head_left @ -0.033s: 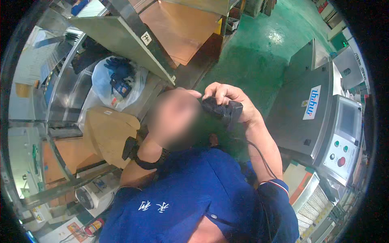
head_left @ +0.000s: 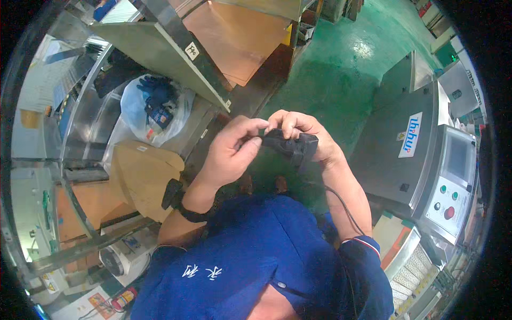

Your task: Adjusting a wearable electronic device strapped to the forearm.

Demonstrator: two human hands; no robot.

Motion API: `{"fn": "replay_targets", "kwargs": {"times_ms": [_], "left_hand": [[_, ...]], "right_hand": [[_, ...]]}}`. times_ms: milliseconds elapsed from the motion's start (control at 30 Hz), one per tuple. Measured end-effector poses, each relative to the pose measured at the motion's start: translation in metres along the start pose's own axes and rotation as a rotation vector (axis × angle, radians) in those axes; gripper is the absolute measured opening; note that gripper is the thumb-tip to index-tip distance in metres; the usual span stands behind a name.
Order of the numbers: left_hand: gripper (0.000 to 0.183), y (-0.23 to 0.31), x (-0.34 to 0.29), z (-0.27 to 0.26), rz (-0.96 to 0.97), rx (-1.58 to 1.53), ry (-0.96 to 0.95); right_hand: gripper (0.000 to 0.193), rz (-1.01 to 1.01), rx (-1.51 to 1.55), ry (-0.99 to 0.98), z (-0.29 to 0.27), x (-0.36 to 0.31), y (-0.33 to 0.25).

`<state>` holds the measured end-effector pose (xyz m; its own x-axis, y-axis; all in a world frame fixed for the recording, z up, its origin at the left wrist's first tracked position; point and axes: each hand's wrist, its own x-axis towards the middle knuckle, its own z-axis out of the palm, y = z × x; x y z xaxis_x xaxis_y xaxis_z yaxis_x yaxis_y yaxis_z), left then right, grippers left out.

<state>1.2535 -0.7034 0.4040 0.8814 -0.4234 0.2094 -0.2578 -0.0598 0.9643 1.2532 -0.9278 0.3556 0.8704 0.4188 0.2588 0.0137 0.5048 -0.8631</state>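
My right hand [head_left: 306, 130] grips a boxy black device with a strap [head_left: 290, 145], its fingers curled over the top edge. From the left, my left hand [head_left: 230, 152] meets the device's near-left end, thumb and fingertips pinched at it. The exact part between those fingertips is too small to make out. Around my left wrist sits a black band [head_left: 192, 214] with a small dark box [head_left: 172, 194] on it. A thin black cable [head_left: 344, 200] runs along my right forearm.
On the right stands a grey machine cabinet [head_left: 394, 170] with a control panel [head_left: 449, 205] of buttons and a screen. To the left are a bag-lined bin [head_left: 130, 104] holding dark gloves, a brown board [head_left: 144, 170] and a metal rack [head_left: 176, 58]. Green floor [head_left: 341, 69] lies ahead.
The black device has shifted very slightly in my right hand. My left hand is blurred in the earlier frame, so its finger movement is hard to judge.
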Motion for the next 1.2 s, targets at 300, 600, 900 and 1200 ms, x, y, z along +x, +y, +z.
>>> {"fn": "replay_targets", "kwargs": {"times_ms": [300, 600, 900, 1200], "left_hand": [[0.035, -0.004, 0.019, 0.002, 0.193, 0.299, -0.254], [0.018, -0.019, 0.026, -0.010, 0.231, 0.060, -0.345], [0.032, -0.026, 0.030, -0.005, 0.185, 0.185, -0.317], [0.023, -0.054, 0.031, -0.005, -0.136, -0.314, -0.106]], "right_hand": [[0.019, 0.086, 0.169, 0.019, -0.010, 0.002, 0.004], [0.011, 0.125, 0.283, -0.025, -0.009, 0.011, 0.012], [0.020, 0.283, 0.433, 0.083, -0.014, 0.003, 0.042], [0.030, 0.278, 0.667, 0.326, -0.004, 0.001, 0.076]]}}
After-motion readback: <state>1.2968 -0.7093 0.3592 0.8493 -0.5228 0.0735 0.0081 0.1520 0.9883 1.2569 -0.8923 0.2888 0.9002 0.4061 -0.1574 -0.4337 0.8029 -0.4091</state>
